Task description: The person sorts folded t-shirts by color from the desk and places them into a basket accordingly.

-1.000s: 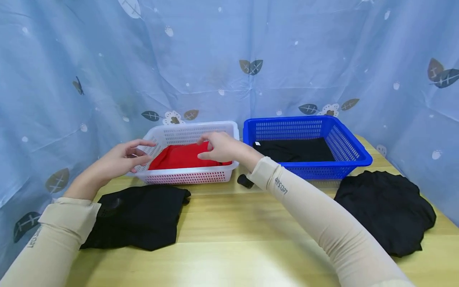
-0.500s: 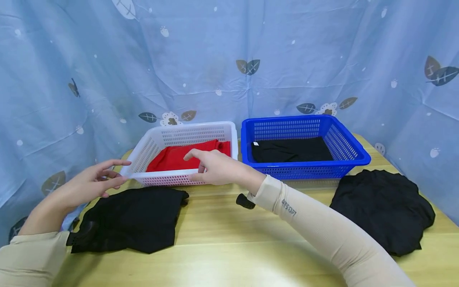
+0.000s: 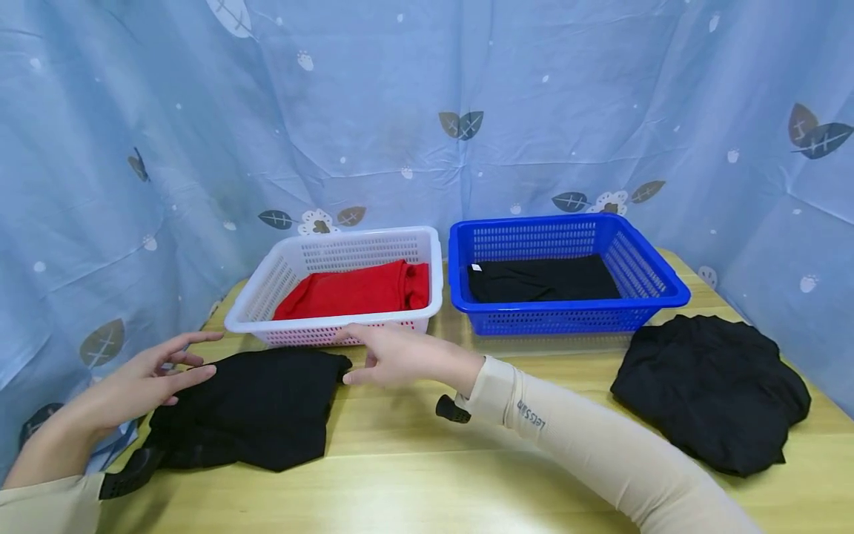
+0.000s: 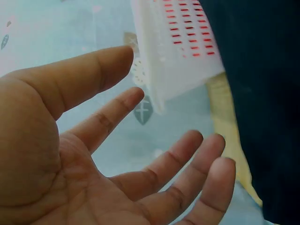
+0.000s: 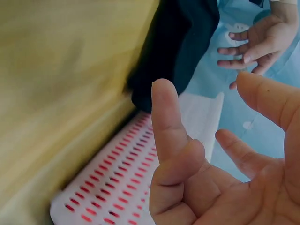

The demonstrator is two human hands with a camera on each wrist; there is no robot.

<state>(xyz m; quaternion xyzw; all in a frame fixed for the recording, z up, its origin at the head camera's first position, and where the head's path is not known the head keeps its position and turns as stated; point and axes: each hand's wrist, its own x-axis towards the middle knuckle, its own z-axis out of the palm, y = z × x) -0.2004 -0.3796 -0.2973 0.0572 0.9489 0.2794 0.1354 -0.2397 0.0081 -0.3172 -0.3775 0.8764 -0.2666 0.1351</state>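
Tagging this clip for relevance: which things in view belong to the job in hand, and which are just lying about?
Likely the job:
left black cloth, between left hand and right hand
white basket holding red cloth
blue basket holding tagged black cloth
right black cloth

Likely just there:
leaf-print curtain
wooden table
black gear at right cuff
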